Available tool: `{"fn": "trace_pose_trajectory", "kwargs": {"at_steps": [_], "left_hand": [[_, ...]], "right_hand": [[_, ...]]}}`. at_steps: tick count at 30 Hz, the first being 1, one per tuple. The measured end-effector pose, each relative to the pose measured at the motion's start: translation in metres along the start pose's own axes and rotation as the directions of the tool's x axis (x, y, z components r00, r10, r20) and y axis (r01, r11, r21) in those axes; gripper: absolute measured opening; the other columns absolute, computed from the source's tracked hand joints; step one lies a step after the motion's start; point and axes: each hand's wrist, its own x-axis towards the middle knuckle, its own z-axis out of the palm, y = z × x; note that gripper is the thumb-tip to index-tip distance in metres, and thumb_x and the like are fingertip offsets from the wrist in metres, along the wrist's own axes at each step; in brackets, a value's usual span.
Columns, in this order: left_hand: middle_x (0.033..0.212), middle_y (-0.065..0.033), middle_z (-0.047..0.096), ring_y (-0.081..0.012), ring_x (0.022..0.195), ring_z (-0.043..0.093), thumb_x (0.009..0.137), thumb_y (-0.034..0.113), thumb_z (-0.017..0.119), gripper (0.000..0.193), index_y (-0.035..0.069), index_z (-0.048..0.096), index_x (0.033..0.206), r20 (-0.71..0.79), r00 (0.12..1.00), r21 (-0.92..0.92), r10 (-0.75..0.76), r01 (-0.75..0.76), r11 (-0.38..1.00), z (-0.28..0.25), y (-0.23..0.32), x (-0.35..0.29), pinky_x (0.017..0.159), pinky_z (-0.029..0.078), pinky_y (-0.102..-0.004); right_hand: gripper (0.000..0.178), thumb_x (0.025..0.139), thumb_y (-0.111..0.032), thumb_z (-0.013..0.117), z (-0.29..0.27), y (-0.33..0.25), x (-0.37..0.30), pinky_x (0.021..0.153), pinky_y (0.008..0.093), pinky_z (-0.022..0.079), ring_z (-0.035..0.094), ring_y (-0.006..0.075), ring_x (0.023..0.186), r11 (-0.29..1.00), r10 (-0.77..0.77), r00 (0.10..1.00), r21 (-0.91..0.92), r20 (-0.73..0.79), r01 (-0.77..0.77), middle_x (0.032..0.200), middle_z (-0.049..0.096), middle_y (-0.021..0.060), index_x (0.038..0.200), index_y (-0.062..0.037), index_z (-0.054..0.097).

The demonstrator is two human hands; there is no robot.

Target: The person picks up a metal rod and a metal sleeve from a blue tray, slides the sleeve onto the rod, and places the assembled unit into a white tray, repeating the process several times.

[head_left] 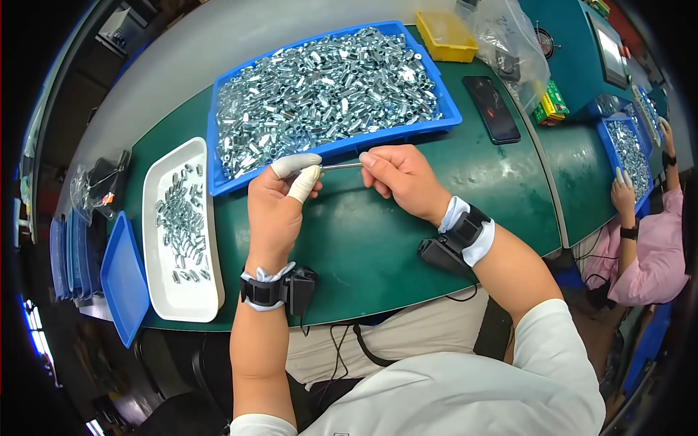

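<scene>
In front of the big blue tray (456, 116), my two hands meet over the green table. My right hand (407, 178) is closed round a thin metal rod (343, 166) that points left. The rod's tip reaches the pinched thumb and forefinger of my left hand (280, 196), which wear whitish finger cots. Whatever lies between those left fingertips is hidden. Heaped in the blue tray are a great many small silvery hex metal parts (327, 91). To the left, a white tray (211, 291) holds a looser spread of similar parts (182, 221).
A smaller blue tray (123, 280) leans at the table's left edge. Behind on the right are a yellow bin (447, 36), a phone (492, 109) and a plastic bag (520, 43). At far right, a person in pink (654, 254) works at another blue tray (629, 156).
</scene>
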Motion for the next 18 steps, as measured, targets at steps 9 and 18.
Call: {"fn": "trace_pose_trajectory", "kwargs": {"at_steps": [9, 18], "left_hand": [[0.083, -0.006, 0.064, -0.0096, 0.069, 0.056, 0.09, 0.006, 0.062, 0.01, 0.002, 0.06, 0.098, 0.089, 0.989, -0.019, -0.115, 0.117, 0.993, 0.014, -0.003, -0.004, 0.062, 0.044, -0.0221], [0.078, -0.0048, 0.061, -0.0087, 0.062, 0.052, 0.093, 0.011, 0.061, 0.009, 0.006, 0.054, 0.091, 0.171, 0.977, -0.119, -0.131, 0.152, 0.981, 0.017, -0.012, -0.008, 0.057, 0.04, -0.0196]], "right_hand": [[0.034, 0.096, -0.024, 0.053, 0.001, -0.001, -0.004, 0.049, 0.0244, 0.036, 0.043, 0.0053, 0.052, 0.98, -0.094, 0.996, -0.176, 0.004, 0.093, 0.057, 0.051, -0.0017, 0.068, -0.0057, 0.06], [0.034, 0.091, -0.024, 0.056, 0.009, 0.002, -0.007, 0.052, 0.0334, 0.042, 0.052, 0.0161, 0.05, 0.919, -0.308, 0.95, -0.274, -0.052, 0.283, 0.056, 0.058, 0.007, 0.063, -0.0048, 0.062]]}}
